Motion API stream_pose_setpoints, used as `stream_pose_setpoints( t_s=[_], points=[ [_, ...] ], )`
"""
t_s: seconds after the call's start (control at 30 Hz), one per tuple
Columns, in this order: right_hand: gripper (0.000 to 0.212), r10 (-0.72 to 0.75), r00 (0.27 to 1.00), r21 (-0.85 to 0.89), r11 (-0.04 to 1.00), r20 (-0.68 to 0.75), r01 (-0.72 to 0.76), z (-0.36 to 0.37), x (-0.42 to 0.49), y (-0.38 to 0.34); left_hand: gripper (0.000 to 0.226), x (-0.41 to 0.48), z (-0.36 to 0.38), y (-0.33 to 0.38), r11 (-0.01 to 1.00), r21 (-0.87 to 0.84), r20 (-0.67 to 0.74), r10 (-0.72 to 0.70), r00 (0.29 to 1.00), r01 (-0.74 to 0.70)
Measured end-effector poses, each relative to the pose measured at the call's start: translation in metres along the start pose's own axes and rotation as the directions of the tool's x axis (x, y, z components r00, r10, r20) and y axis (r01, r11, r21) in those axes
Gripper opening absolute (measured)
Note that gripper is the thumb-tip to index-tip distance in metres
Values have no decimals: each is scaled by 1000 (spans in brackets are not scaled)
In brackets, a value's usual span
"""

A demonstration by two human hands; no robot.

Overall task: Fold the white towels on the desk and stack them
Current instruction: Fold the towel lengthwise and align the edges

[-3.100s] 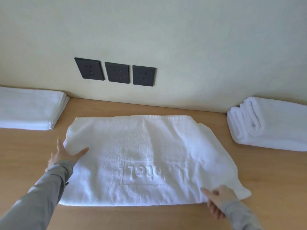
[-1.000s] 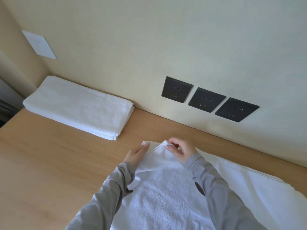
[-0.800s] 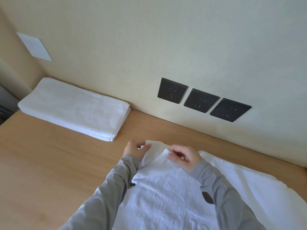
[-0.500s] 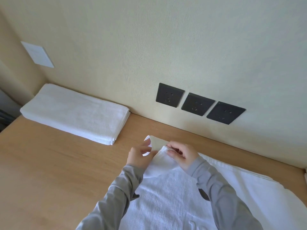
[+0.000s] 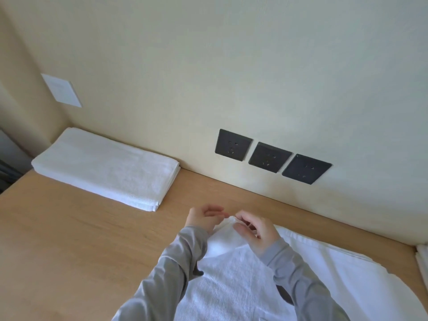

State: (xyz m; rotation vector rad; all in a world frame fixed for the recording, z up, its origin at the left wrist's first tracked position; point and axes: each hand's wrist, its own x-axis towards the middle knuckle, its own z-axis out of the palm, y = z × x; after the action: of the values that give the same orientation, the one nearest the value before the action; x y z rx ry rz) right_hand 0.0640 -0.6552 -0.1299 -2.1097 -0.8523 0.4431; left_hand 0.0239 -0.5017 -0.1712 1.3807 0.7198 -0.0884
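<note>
A white towel (image 5: 234, 281) lies spread on the wooden desk (image 5: 76, 246), reaching from the middle to the lower right. Its far left corner is lifted off the wood. My left hand (image 5: 203, 218) and my right hand (image 5: 254, 235) meet at that corner, both pinching the cloth with curled fingers. Grey sleeves cover both forearms. A neatly folded white towel (image 5: 106, 167) rests flat at the back left against the wall.
Three black wall sockets (image 5: 268, 156) sit just above the desk's back edge. A white wall plate (image 5: 61, 90) is at the upper left. The edge of more white towels (image 5: 422, 260) shows at the far right. The desk's left edge drops off near a dark gap.
Both hands left the towel's near edges and came together at its far left corner, which now stands raised. My view turned to the left, bringing the folded towel into view.
</note>
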Motion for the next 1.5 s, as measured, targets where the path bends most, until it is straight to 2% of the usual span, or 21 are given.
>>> stream_pose_setpoints(
  t_s=[0.1,0.2,0.23,0.37,0.57,0.67,0.77,0.93,1.0,1.07,1.2,1.27,1.37,1.43,1.5],
  points=[
    [27,4,1000,-18,1000,3,-4,5,-3,8,27,13,3,-16,977,201,-104,-53,993,73],
    [24,63,998,-3,998,-19,-63,9,-6,17,40,30,-6,-30,911,379,-188,-93,978,160],
    [24,87,996,5,996,-24,-87,10,-6,20,47,33,-10,-34,900,391,-223,-110,969,192],
    [21,166,985,-2,986,-41,-166,12,-6,30,66,43,-18,-48,914,259,-308,-230,923,314],
    [26,216,975,42,976,-50,-214,12,-9,36,49,52,-18,-50,910,268,-289,-238,927,317],
    [26,226,973,40,974,-51,-224,13,-8,39,37,54,-15,-44,947,195,-334,-179,925,254],
    [24,207,977,21,978,-56,-206,11,-5,39,22,52,-14,-34,971,216,-335,-27,942,104],
    [36,80,989,-5,997,-127,-81,0,4,17,10,42,-14,-7,944,300,-196,201,960,-137],
    [27,21,988,-23,999,-151,-25,-7,8,10,22,32,-13,1,945,279,-170,223,960,-170],
    [11,16,991,-42,999,-133,-22,-10,11,6,28,21,-12,6,973,167,-138,182,974,-158],
    [11,-30,995,-127,992,-97,18,-8,16,0,40,-3,-6,8,982,87,-58,176,983,-170],
    [10,-21,996,-97,995,-89,12,-7,16,-1,44,-11,-3,7,979,75,-56,195,979,-191],
    [14,73,997,18,997,0,-73,-9,12,2,42,-19,-2,5,960,120,-49,259,965,-252],
    [13,99,991,10,995,89,-100,-11,9,3,39,-23,-2,6,922,209,-1,332,943,-325],
    [11,90,990,-15,996,113,-89,-13,9,3,37,-28,-3,7,871,291,37,404,914,-396]
  ],
)
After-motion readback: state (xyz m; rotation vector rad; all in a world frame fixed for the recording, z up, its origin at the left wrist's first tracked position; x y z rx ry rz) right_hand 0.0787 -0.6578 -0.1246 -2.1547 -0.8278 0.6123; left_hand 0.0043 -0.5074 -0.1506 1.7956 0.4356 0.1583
